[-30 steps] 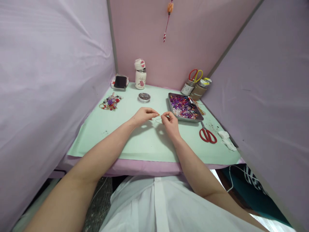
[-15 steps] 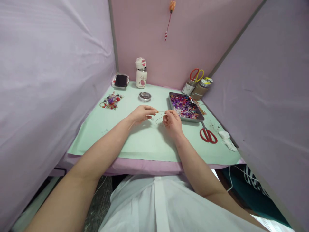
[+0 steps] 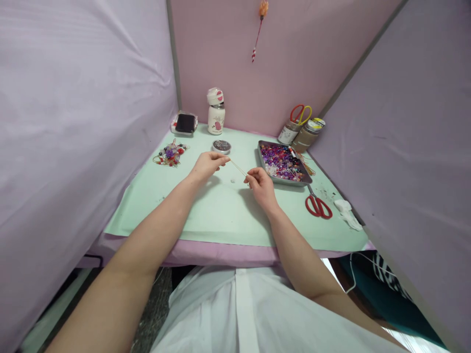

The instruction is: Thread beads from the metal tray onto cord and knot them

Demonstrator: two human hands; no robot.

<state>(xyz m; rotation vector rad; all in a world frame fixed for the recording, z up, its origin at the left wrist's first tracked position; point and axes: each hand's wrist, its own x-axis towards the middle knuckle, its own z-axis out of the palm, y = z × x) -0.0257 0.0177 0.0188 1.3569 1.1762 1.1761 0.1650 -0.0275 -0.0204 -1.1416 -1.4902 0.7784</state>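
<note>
My left hand (image 3: 207, 164) and my right hand (image 3: 259, 182) each pinch one end of a thin golden wire (image 3: 238, 168), which runs taut between them above the green mat (image 3: 221, 211). A small pale bead (image 3: 233, 181) lies on the mat just below the wire. The metal tray (image 3: 299, 180) full of purple, red and clear beads sits to the right of my right hand. A small round tin (image 3: 221, 146) stands just beyond my left hand.
A pile of beaded strands (image 3: 170, 154) lies at the left. A phone (image 3: 184, 123) and a white bottle (image 3: 216, 112) stand at the back. Two jars with scissors (image 3: 300, 131) occupy the back right corner. Red scissors (image 3: 317, 203) and a white scrap (image 3: 347, 214) lie right. Fabric walls enclose three sides.
My hands have drawn apart, the left moving up and away. The wire, looped and slack before, is now pulled straight between them.
</note>
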